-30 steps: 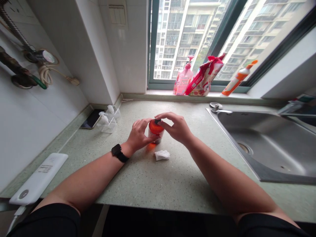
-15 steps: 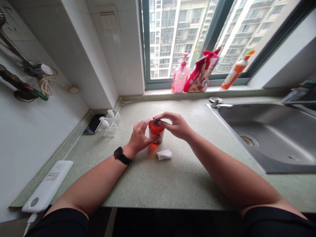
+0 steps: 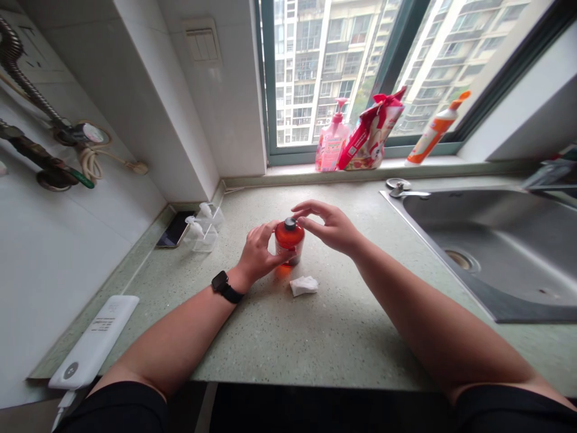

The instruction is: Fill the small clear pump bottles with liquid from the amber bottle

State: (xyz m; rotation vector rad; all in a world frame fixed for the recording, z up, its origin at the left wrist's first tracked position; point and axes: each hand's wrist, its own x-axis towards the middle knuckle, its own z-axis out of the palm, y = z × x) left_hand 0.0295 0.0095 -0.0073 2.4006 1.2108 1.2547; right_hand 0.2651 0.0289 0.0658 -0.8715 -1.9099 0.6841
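An orange-red bottle [image 3: 288, 238] with a black cap [image 3: 291, 223] stands upright on the speckled countertop [image 3: 261, 337]. Wrapped around its left side is my left hand [image 3: 262, 252], the thumb lying across the front label. My right hand [image 3: 331, 227] is just right of the cap, thumb and fingers apart and holding nothing; whether a fingertip still touches the cap I cannot tell. A folded white tissue [image 3: 304, 285] lies in front of the bottle.
Clear plastic dispenser bottles [image 3: 204, 231] and a phone [image 3: 177, 230] are at the back left. A white power bank [image 3: 94, 340] lies near the left edge. The steel sink [image 3: 496, 240] is on the right. A pink pump bottle [image 3: 331, 141] stands on the windowsill.
My right hand has let go of the black cap and drawn slightly to the right, its fingers opening. My left hand keeps its hold on the bottle.
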